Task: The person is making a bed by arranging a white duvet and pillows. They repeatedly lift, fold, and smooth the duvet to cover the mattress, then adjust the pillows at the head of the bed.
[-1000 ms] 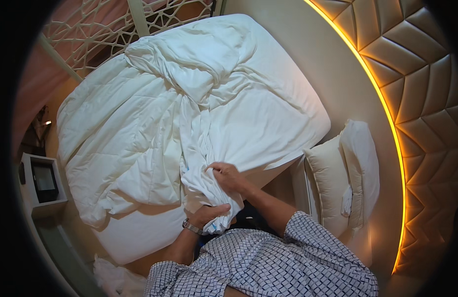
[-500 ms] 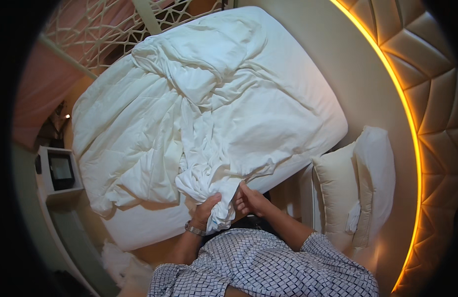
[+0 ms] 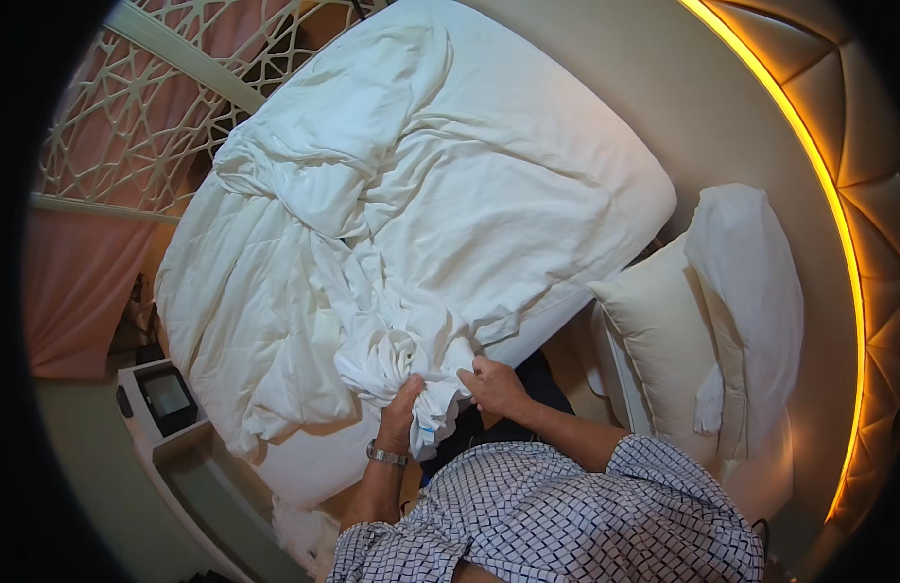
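Sheet (image 3: 399,352) sits bunched at the 6 o'clock edge of the bed (image 3: 576,87). Our left hand (image 3: 399,408), at the bunch's 6 o'clock, is clamped on the folds, thumb on top; its other fingers are mostly hidden. Our right hand (image 3: 499,387), at 4 o'clock, appears to pinch a loose edge between thumb and fingers. We judge the step in hand as gathering cloth; the next move calls for a firm left hold while the right collects slack. Outward, a duvet (image 3: 231,321) lies toward 10 o'clock, a pillow (image 3: 654,325) toward 3 o'clock.
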The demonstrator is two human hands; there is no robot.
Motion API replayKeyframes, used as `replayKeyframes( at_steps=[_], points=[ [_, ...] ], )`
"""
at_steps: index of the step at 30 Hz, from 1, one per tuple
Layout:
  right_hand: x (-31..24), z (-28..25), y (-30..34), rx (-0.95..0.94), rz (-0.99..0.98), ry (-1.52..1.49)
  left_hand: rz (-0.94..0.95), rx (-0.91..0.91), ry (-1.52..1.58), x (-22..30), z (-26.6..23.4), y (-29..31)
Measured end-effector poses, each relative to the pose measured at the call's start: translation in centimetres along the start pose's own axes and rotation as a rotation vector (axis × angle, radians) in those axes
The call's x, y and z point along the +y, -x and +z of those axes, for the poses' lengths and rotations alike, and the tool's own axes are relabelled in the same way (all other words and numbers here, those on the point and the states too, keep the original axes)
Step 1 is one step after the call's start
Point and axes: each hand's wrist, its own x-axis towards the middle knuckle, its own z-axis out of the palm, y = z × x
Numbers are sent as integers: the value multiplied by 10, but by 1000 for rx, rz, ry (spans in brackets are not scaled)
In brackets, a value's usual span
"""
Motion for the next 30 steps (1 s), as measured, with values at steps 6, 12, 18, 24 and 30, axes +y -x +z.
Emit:
replayKeyframes(
  at_steps=[6,12,18,24,30],
  points=[
    [15,-2,-8,301,-287,297,516,-65,-696,-10,-22,-13],
    [-17,19,3,213,25,-461,376,-89,-276,-1,-32,-12],
    [-13,69,23,-44,44,-1163,-127,-336,427,0,-44,-2],
    [-3,88,46,-233,343,-778,-272,-348,253,-5,-79,4],
    [20,87,47,-329,453,-506,272,-186,-339,-5,-73,-4]
  ],
)
